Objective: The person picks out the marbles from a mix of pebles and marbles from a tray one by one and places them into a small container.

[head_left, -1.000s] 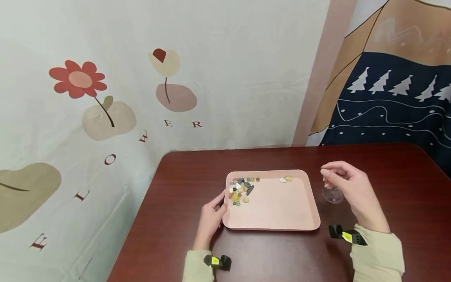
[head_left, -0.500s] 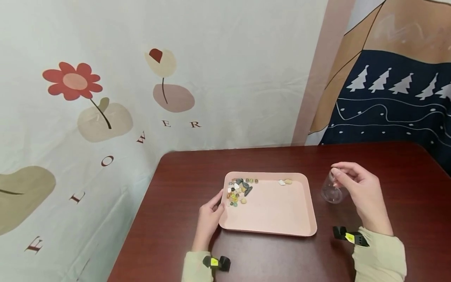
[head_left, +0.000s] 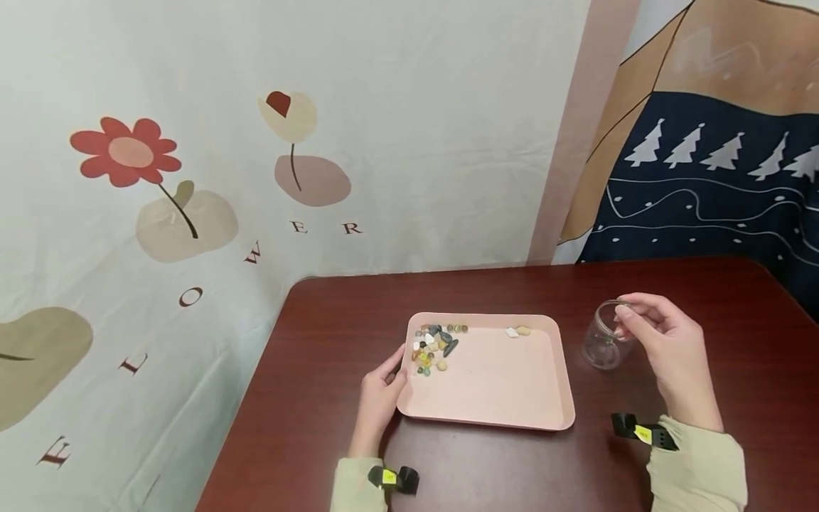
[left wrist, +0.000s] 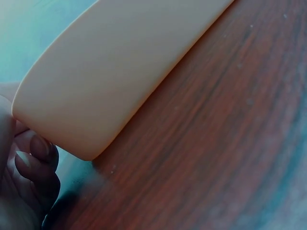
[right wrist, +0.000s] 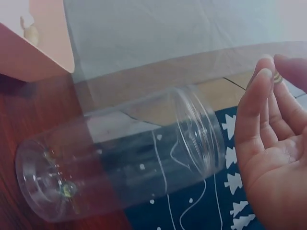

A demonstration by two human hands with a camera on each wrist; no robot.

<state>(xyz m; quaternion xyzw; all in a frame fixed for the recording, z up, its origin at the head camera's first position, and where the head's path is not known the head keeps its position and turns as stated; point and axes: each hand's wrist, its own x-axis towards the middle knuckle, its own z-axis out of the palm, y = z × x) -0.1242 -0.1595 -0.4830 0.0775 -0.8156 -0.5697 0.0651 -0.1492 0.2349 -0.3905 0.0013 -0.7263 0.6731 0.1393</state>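
A pink tray (head_left: 499, 384) lies on the table, with my left hand (head_left: 379, 398) gripping its left rim. In the left wrist view, curled fingers (left wrist: 41, 153) show below the corner of the tray. Pebbles and glass marbles (head_left: 431, 348) cluster at the tray's left side, and two pale stones (head_left: 518, 332) lie near its back right. A clear jar (head_left: 601, 345) stands upright and uncovered right of the tray; a few marbles (right wrist: 67, 189) sit at its bottom. Beside the jar's mouth, my right hand (head_left: 668, 348) pinches a small striped marble (right wrist: 277, 77) between thumb and fingertips.
A dark red wooden table (head_left: 307, 341) carries everything. Behind it hangs a pale printed cloth (head_left: 435, 142), with a navy tree-patterned cloth (head_left: 697, 199) at the right. Both wrists wear black straps (head_left: 646, 432).
My right hand has moved rightward from over the jar to beside its mouth, uncovering more of the jar. The tray has shifted slightly toward me, with the left hand still on it.
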